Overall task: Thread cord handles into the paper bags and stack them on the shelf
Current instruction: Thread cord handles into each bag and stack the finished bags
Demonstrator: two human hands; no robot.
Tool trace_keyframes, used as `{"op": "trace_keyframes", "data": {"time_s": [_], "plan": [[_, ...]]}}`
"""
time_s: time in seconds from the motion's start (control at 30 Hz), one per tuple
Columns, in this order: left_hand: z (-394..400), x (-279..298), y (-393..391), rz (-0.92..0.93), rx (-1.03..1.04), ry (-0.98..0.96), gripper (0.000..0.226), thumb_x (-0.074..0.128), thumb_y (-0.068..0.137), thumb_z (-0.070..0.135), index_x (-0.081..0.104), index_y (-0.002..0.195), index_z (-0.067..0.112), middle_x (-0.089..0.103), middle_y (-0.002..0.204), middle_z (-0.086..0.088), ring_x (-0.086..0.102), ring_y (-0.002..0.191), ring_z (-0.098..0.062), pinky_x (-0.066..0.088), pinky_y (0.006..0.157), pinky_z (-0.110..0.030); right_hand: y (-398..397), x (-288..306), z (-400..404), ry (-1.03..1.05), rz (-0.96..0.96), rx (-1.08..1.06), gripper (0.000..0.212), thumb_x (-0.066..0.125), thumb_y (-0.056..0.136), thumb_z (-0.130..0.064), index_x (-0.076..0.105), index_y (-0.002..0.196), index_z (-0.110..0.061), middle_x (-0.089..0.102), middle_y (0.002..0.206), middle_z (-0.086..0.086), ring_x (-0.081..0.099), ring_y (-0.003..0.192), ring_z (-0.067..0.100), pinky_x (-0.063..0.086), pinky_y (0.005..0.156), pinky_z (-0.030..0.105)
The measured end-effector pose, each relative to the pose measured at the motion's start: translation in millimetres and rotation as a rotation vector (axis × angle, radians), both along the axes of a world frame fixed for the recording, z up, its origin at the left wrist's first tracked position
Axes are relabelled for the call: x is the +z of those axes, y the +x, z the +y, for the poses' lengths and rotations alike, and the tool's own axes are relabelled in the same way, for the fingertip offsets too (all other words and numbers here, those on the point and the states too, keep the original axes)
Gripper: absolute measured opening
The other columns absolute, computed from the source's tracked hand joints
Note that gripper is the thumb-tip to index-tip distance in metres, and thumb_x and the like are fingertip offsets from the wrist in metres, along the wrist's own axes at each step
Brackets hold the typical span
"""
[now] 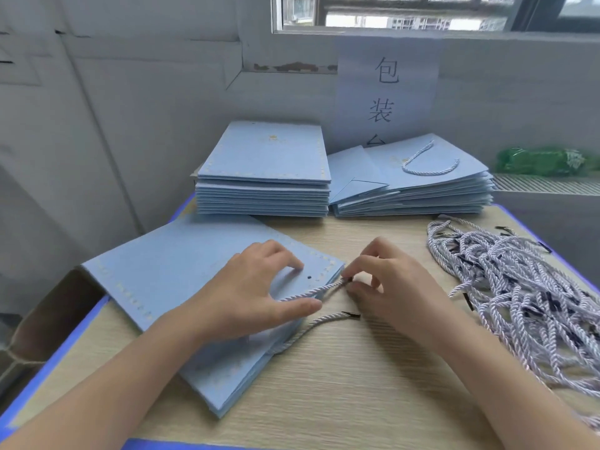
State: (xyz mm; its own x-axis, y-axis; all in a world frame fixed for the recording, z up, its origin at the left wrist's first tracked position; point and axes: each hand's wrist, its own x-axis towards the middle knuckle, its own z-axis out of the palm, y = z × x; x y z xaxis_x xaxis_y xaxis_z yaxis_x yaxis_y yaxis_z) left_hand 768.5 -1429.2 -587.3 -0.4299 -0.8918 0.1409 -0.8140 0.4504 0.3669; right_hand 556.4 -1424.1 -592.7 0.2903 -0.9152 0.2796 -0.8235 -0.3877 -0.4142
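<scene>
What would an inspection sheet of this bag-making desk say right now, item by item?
Surface: wooden table with blue edging.
Job's things: flat blue bag under the hands, one cord at its punched hole; neat bag stack behind; stack with handles beside it; cord pile on the right.
Clutter: green bottle lying by the wall.
Grippers: left hand presses the bag, thumb on the cord; right hand pinches the cord tip.
Cables: nothing seen.
Surroundings: paper sign, window above.
</scene>
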Motion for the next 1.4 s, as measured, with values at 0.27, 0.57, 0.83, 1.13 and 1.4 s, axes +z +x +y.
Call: {"op": "trace_keyframes", "data": {"time_s": [0.27,0.57,0.83,1.13,1.4], "plan": [[12.2,-5.9,-15.3,-0.008,-0.115,-0.048,0.081,0.036,0.056,0.086,0.044,0.12,0.038,0.037,0.114,0.023,0.029,0.105,0.004,0.025,0.093,-0.016,-1.1,13.9,3.4,0.037,-0.481,0.005,0.012,0.064,0.085,-0.008,0.063,0.077,-0.016,0.061,0.055,-0.007,0.055,0.051,0.003,0.04,0.053,0.013],[14.9,-4.9,-21.1,-0.048,-0.094,-0.022,0.058,0.041,0.062,0.074,0.034,0.106,0.036,0.035,0.108,0.017,0.026,0.099,-0.002,0.023,0.086,-0.019,14.7,2.9,1.5,0.078,-0.449,0.023,0.02,0.068,0.082,-0.011,0.065,0.073,-0.028,0.064,0.062,-0.015,0.055,0.058,0.0,0.039,0.059,0.011],[16.5,-5.0,-23.2,-0.009,-0.072,0.008,0.051,0.045,0.066,0.064,0.037,0.106,0.033,0.036,0.107,0.017,0.028,0.101,-0.003,0.025,0.086,-0.02,20.2,-1.8,-0.3,-0.032,-0.266,0.034,0.029,0.068,0.084,-0.018,0.058,0.068,-0.04,0.06,0.069,-0.019,0.05,0.063,0.009,0.04,0.061,0.022],[17.1,-2.4,-23.0,0.08,-0.052,-0.002,0.052,0.042,0.059,0.065,0.039,0.104,0.038,0.044,0.105,0.022,0.033,0.1,-0.001,0.032,0.087,-0.023,19.7,-7.2,-0.8,-0.031,-0.267,0.071,0.016,0.074,0.078,-0.024,0.06,0.072,-0.03,0.059,0.069,-0.017,0.049,0.062,0.008,0.042,0.064,0.03],[10.0,2.4,-16.6,0.186,-0.06,0.018,0.049,0.04,0.073,0.051,0.064,0.11,0.027,0.057,0.107,0.011,0.048,0.102,-0.004,0.036,0.092,-0.019,5.0,3.9,0.6,-0.137,-0.435,-0.031,0.012,0.065,0.085,-0.02,0.071,0.074,-0.021,0.059,0.073,-0.012,0.048,0.059,0.011,0.034,0.056,0.012]]}}
